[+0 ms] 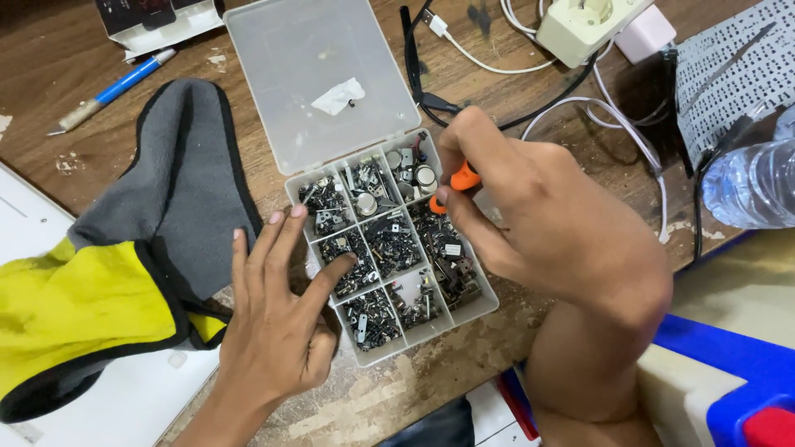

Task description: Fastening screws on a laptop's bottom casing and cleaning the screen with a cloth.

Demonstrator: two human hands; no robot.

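The left hand is spread, fingers splayed, its index fingertip touching the middle cell of the left column of the clear compartment box; the right hand is closed around an orange-handled tool, pinching it just over the box's right column; both hands meet the box, the left from the near-left, the right from the right; the box's long axis runs from far-left to near-right, its open lid lying on the far side, on the wooden table; a grey and yellow cloth lies to the left; cables to the far right.
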